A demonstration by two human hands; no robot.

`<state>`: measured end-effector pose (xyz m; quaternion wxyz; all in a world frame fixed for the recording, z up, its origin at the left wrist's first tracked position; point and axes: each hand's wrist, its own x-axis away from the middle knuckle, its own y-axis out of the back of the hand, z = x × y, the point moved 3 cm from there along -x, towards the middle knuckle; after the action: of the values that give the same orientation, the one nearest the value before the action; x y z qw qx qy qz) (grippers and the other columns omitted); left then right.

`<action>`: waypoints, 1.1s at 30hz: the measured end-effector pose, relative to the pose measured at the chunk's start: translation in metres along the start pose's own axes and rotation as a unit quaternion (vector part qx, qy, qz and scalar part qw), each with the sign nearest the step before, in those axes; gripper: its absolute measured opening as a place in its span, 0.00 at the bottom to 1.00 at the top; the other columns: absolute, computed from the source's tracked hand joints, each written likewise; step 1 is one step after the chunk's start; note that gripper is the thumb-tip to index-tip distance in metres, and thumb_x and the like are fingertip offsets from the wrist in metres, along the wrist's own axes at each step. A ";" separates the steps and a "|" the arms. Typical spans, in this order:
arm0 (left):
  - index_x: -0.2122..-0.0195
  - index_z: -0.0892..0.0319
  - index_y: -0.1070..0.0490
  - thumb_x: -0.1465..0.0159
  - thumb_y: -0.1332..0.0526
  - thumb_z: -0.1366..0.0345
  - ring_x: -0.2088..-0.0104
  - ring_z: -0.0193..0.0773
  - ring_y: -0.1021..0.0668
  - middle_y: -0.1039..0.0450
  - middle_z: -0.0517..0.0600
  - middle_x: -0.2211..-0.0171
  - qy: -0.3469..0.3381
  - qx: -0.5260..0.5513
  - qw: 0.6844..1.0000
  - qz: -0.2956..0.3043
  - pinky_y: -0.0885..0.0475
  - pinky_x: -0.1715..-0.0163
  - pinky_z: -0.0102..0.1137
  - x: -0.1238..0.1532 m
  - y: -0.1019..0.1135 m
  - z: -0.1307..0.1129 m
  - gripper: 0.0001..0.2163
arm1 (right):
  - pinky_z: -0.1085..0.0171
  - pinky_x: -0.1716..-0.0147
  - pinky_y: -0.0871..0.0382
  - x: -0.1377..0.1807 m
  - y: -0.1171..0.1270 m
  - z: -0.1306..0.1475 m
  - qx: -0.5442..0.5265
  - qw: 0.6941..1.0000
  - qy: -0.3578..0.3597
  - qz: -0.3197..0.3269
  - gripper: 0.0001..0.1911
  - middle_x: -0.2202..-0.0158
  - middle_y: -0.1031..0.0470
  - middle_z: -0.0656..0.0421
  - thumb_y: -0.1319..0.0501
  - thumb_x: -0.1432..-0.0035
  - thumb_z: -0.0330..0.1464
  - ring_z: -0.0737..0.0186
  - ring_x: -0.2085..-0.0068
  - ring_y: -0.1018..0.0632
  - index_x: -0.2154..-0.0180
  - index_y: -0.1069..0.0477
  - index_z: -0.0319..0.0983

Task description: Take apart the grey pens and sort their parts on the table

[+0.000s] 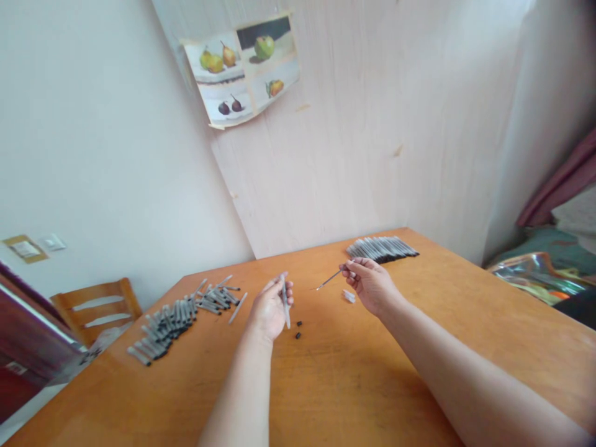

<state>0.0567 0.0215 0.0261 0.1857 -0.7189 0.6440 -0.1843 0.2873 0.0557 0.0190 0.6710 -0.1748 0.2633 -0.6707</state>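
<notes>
Two hands are occupied — left hand (271, 308) grips a clear plastic pen barrel (285, 302); right hand (370, 282) pinches a thin refill (328, 280); a neat finished row (382, 248) is laid out — a loose grey pile (179, 316) remains.

A room in a home is showing here: a wooden table (354, 372) is standing against a pale wall, a sheet of fruit pictures (242, 68) is hanging above the table, a wooden chair (97, 304) is sitting left of it, and a curtain (563, 180) is hanging to its right.

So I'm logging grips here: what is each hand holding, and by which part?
The left hand grips a pen barrel around its middle. The right hand pinches a thin refill by one end.
</notes>
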 end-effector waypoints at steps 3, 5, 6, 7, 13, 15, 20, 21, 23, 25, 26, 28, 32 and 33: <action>0.57 0.61 0.31 0.42 0.39 0.70 0.74 0.29 0.27 0.28 0.50 0.70 0.025 -0.010 0.999 0.039 0.35 0.76 0.24 -0.003 -0.007 0.014 0.11 | 0.68 0.79 0.36 -0.003 0.005 0.003 0.004 1.000 0.010 -0.021 0.16 0.70 0.25 0.56 0.31 0.57 0.34 0.65 0.71 0.26 0.69 0.36 0.40; 0.57 0.61 0.32 0.42 0.38 0.70 0.74 0.29 0.27 0.28 0.50 0.69 0.047 -0.027 0.997 0.061 0.35 0.76 0.23 -0.003 -0.009 0.022 0.11 | 0.69 0.79 0.37 -0.004 0.007 0.003 0.007 0.999 0.017 -0.029 0.15 0.69 0.25 0.56 0.32 0.56 0.34 0.65 0.71 0.25 0.69 0.37 0.40; 0.57 0.62 0.32 0.42 0.38 0.70 0.75 0.28 0.28 0.28 0.51 0.69 0.059 -0.035 0.995 0.074 0.35 0.77 0.23 -0.002 -0.009 0.025 0.11 | 0.69 0.79 0.37 -0.004 0.008 0.003 0.013 0.999 0.020 -0.033 0.15 0.68 0.24 0.56 0.32 0.56 0.34 0.65 0.71 0.25 0.68 0.37 0.40; 0.57 0.62 0.31 0.42 0.38 0.69 0.75 0.28 0.28 0.27 0.51 0.69 0.071 -0.043 0.993 0.088 0.35 0.77 0.23 -0.001 -0.009 0.027 0.11 | 0.69 0.78 0.37 -0.004 0.008 0.002 0.021 0.999 0.022 -0.036 0.15 0.67 0.24 0.55 0.33 0.55 0.35 0.65 0.70 0.25 0.67 0.37 0.40; 0.56 0.64 0.30 0.42 0.38 0.67 0.76 0.28 0.28 0.26 0.53 0.69 0.117 -0.093 0.979 0.138 0.39 0.79 0.22 0.007 -0.008 0.031 0.13 | 0.68 0.76 0.36 0.000 0.007 -0.001 0.073 0.996 0.034 -0.049 0.16 0.65 0.24 0.55 0.34 0.53 0.36 0.64 0.68 0.24 0.64 0.36 0.40; 0.56 0.64 0.29 0.42 0.37 0.66 0.76 0.27 0.28 0.26 0.54 0.68 0.122 -0.105 0.976 0.150 0.39 0.79 0.22 0.008 -0.009 0.031 0.13 | 0.68 0.76 0.36 0.001 0.006 -0.002 0.077 0.995 0.033 -0.050 0.15 0.64 0.24 0.55 0.34 0.53 0.36 0.64 0.68 0.24 0.64 0.36 0.40; 0.55 0.64 0.28 0.41 0.38 0.64 0.75 0.28 0.28 0.26 0.55 0.67 0.140 -0.136 0.963 0.187 0.41 0.80 0.22 0.012 -0.013 0.033 0.14 | 0.69 0.75 0.36 0.002 0.006 -0.002 0.076 0.995 0.033 -0.052 0.15 0.64 0.23 0.55 0.34 0.52 0.35 0.65 0.68 0.25 0.63 0.36 0.40; 0.55 0.65 0.28 0.41 0.37 0.64 0.76 0.28 0.28 0.26 0.55 0.67 0.142 -0.140 0.962 0.189 0.41 0.80 0.23 0.012 -0.013 0.034 0.14 | 0.69 0.75 0.36 0.002 0.006 -0.003 0.078 0.995 0.033 -0.052 0.15 0.64 0.23 0.55 0.34 0.52 0.36 0.65 0.68 0.24 0.63 0.36 0.40; 0.56 0.65 0.28 0.41 0.37 0.64 0.76 0.28 0.28 0.25 0.55 0.68 0.144 -0.147 0.960 0.188 0.41 0.80 0.23 0.013 -0.014 0.034 0.14 | 0.68 0.75 0.36 0.002 0.005 -0.003 0.082 0.995 0.032 -0.051 0.15 0.65 0.23 0.55 0.34 0.52 0.36 0.64 0.68 0.24 0.63 0.36 0.40; 0.56 0.65 0.27 0.42 0.37 0.64 0.76 0.28 0.28 0.25 0.55 0.68 0.147 -0.153 0.959 0.189 0.41 0.80 0.23 0.014 -0.015 0.034 0.14 | 0.68 0.75 0.36 0.002 0.005 -0.004 0.086 0.995 0.030 -0.046 0.16 0.65 0.23 0.55 0.34 0.53 0.36 0.64 0.68 0.24 0.64 0.36 0.40; 0.57 0.65 0.27 0.42 0.37 0.64 0.77 0.28 0.28 0.25 0.55 0.68 0.148 -0.155 0.958 0.190 0.41 0.80 0.23 0.014 -0.015 0.034 0.14 | 0.68 0.75 0.36 0.003 0.004 -0.004 0.090 0.995 0.029 -0.042 0.16 0.65 0.23 0.55 0.34 0.53 0.36 0.64 0.68 0.24 0.64 0.36 0.40; 0.57 0.65 0.27 0.42 0.37 0.64 0.77 0.28 0.29 0.25 0.55 0.68 0.150 -0.158 0.957 0.192 0.41 0.80 0.23 0.014 -0.015 0.034 0.14 | 0.68 0.75 0.36 0.004 0.004 -0.004 0.102 0.994 0.028 -0.036 0.15 0.66 0.23 0.55 0.34 0.52 0.36 0.64 0.68 0.24 0.64 0.36 0.40; 0.56 0.64 0.27 0.41 0.38 0.63 0.77 0.28 0.29 0.25 0.55 0.68 0.150 -0.167 0.954 0.198 0.42 0.81 0.23 0.014 -0.013 0.036 0.13 | 0.68 0.75 0.35 0.005 0.003 -0.005 0.118 0.992 0.025 -0.028 0.15 0.66 0.23 0.55 0.35 0.51 0.37 0.64 0.69 0.24 0.63 0.35 0.40; 0.56 0.64 0.27 0.41 0.38 0.63 0.77 0.28 0.29 0.25 0.55 0.68 0.153 -0.171 0.953 0.200 0.42 0.81 0.23 0.013 -0.012 0.036 0.14 | 0.68 0.75 0.35 0.005 0.002 -0.006 0.120 0.992 0.024 -0.025 0.15 0.66 0.23 0.55 0.35 0.51 0.37 0.64 0.69 0.24 0.63 0.35 0.40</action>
<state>0.0872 0.0105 0.0013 -0.0076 -0.5594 0.8172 -0.1382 0.2855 0.0512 0.0124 0.6639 -0.0832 0.1921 -0.7179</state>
